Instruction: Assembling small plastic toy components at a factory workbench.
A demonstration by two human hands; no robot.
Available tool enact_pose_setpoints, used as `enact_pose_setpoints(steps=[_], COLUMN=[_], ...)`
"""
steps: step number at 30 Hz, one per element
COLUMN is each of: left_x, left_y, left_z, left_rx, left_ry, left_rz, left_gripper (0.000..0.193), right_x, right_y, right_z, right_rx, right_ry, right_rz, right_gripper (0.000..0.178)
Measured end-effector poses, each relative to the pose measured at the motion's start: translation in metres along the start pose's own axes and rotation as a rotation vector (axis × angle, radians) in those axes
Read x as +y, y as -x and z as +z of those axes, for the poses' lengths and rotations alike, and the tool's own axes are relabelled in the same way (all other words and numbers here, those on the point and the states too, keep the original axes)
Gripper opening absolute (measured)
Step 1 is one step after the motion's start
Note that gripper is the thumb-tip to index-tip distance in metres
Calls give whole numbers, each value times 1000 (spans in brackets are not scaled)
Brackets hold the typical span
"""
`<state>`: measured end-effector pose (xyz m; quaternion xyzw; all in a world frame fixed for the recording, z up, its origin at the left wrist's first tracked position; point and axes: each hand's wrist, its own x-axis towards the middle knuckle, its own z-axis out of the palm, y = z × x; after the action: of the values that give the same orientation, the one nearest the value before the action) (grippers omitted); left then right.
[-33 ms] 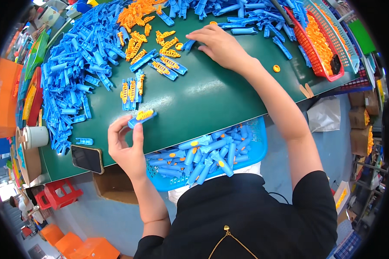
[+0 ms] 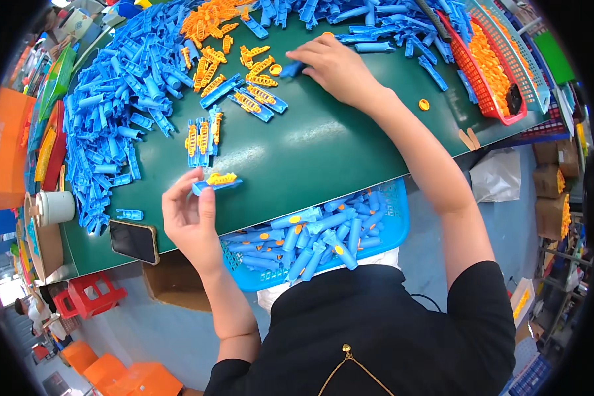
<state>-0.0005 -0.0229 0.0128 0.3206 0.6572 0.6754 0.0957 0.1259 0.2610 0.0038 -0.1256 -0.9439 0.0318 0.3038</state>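
Observation:
My left hand [image 2: 193, 214] pinches a blue half-shell with a yellow ridged insert [image 2: 220, 179] above the table's near edge. Farther off, my right hand [image 2: 333, 69] has its fingertips on a small blue plastic piece [image 2: 292, 68], blurred and partly covered by the fingers. A round orange cap [image 2: 275, 69] lies beside that piece. Between the hands, blue half-shells with orange inserts [image 2: 247, 103] rest on the green table [image 2: 310, 171]. Another small row of filled half-shells [image 2: 203, 140] sits just beyond my left hand.
Loose blue shells [image 2: 112, 99] heap up on the left, orange inserts [image 2: 208, 23] at the back. A red basket [image 2: 505, 117] of orange caps stands at right. A phone [image 2: 133, 242] lies at the near-left edge. Below the edge sits a blue basket [image 2: 396, 228] of blue tubes.
The half-shell in my left hand has turned to lie more level. The blue piece at my right fingertips has shifted slightly and is blurred.

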Motion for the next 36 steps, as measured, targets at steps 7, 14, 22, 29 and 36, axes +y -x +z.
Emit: enact_pose_setpoints(steps=[7,14,22,29,36], left_x=[-2,3,4,1,9], left_y=[-1,9,16,17,22], left_z=[17,41,52,56,60], left_rx=[-216,-291,-384,-405,-267], left_ry=[1194,1235,1068,1250,845], left_rz=[-773,-894,-829,-762,-585], left_gripper=[28,25,26,23,25], right_x=[-36,-60,-71,-58,-110], right_y=[22,68,89,77,68], right_z=[-28,-46,-57,-48,-54], right_rx=[-202,-31,-129,-63,-12], right_ry=[-460,-1011,-131,-101,-932], right_rz=[471,951,669,67,541], right_gripper=[42,46,26,27,33])
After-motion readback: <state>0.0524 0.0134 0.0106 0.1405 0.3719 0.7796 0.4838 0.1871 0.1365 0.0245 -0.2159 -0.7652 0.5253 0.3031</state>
